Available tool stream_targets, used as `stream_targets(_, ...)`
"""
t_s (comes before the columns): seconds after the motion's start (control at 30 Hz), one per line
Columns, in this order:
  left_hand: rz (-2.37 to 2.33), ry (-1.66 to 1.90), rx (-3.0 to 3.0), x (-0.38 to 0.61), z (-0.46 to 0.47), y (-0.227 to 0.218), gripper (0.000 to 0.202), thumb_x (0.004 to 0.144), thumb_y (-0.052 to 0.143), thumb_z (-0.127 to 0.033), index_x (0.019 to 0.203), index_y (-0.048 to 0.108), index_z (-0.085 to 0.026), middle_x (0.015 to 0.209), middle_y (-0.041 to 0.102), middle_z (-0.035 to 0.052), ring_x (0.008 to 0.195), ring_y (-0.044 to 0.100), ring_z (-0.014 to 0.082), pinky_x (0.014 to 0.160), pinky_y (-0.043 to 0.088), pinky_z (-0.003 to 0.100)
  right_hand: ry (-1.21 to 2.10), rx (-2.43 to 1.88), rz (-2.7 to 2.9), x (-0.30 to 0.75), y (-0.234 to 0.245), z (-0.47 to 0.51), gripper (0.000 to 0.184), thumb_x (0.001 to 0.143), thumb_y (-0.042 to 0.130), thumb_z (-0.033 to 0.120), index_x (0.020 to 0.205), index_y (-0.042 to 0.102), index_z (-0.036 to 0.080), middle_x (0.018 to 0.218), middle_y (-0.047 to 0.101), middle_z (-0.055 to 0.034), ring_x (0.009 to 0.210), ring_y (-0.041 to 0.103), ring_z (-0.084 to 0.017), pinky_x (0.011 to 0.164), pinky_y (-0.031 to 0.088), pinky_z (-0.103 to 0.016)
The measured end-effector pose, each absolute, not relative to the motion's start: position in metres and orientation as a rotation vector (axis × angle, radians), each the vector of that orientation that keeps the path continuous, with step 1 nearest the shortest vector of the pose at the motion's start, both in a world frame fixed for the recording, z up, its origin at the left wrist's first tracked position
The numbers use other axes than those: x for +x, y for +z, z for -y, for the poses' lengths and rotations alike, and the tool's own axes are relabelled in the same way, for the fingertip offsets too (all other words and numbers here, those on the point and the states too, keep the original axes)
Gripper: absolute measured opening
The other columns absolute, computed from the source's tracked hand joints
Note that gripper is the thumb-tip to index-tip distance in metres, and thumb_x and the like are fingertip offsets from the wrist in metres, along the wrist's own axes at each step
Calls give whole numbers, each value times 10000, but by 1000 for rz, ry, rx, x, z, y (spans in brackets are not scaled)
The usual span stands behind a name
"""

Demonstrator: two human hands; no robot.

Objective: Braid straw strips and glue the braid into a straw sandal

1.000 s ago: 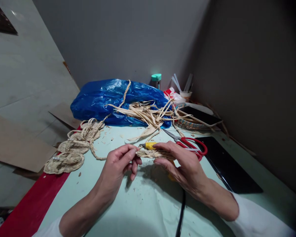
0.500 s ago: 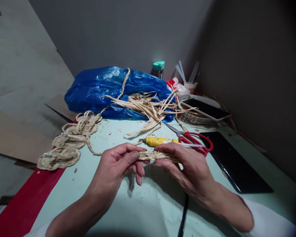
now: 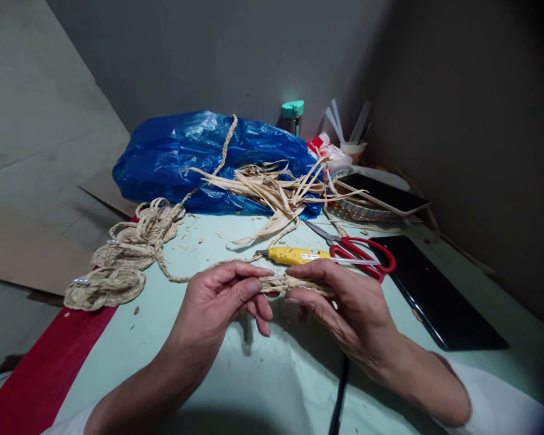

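Between my two hands a pale braided straw cord [image 3: 278, 283] lies bunched lengthwise above the table. My left hand [image 3: 222, 302] pinches its left end between thumb and forefinger, with the other fingers curled below. From the right, my right hand [image 3: 344, 302] grips the other end between thumb and fingers; part of the cord is hidden in that grip. Just beyond the hands lies a yellow-handled tool [image 3: 297, 255] with a thin dark tip. Behind it rest red-handled scissors [image 3: 362, 254], blades toward the back left.
Coiled straw cord bundles [image 3: 113, 257] lie at the left table edge. Dry husk strips [image 3: 272, 193] spill from a blue plastic bag [image 3: 172, 157]. At the right are a black flat device [image 3: 439, 296] and a basket [image 3: 358, 208] with a tablet [image 3: 385, 194]. A black cable [image 3: 340, 393] runs toward me.
The view has shifted slightly, so the table things sit a little higher. Both hands keep their hold on the cord, with barely any movement of the fingers.
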State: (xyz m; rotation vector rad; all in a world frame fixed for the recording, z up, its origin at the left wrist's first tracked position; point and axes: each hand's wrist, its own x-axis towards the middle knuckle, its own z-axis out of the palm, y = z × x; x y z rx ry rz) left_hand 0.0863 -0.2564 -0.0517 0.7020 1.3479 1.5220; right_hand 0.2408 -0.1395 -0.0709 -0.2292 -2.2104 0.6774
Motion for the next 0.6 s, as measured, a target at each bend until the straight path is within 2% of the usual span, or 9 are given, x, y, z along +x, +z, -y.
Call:
stream_targets(0.1, -1361, 1499, 718, 88, 257, -51, 190, 872, 607, -263, 986, 684, -131, 586, 676, 18, 501, 626, 125, 559, 482, 227, 654, -225, 2191, 239, -74, 138, 171, 939, 590, 290, 1004, 589, 132, 816, 703, -48, 678, 670, -114, 627, 510, -174)
stream_targets(0.2, -1368, 1462, 721, 90, 259, -49, 325, 900, 563, -401, 1054, 658, -131, 598, 656, 21, 521, 595, 120, 564, 465, 229, 615, -200, 2192, 238, -74, 138, 181, 951, 569, 294, 1003, 590, 123, 815, 698, -54, 676, 663, -110, 628, 503, -170)
stream_targets(0.37, -1484, 1347, 784, 91, 261, -54, 394, 862, 615, -455, 1114, 580, -154, 542, 582, -32, 433, 485, 76, 461, 363, 185, 622, -142, 2178, 237, -74, 141, 175, 970, 531, 312, 999, 571, 144, 779, 667, -37, 661, 645, -111, 619, 495, -174)
stream_targets(0.5, -1354, 1229, 779, 93, 260, -59, 393, 887, 542, -521, 1035, 532, -158, 482, 567, -26, 360, 426, 71, 400, 321, 177, 661, -101, 2183, 236, -75, 143, 131, 978, 514, 297, 997, 557, 175, 772, 641, -24, 639, 617, -110, 596, 485, -179)
stream_targets(0.6, -1312, 1256, 739, 95, 260, -61, 378, 872, 574, -518, 976, 537, -156, 450, 538, -40, 346, 387, 52, 393, 302, 157, 646, -48, 2175, 236, -75, 145, 133, 981, 506, 296, 1044, 542, 185, 775, 644, -23, 640, 616, -117, 583, 482, -181)
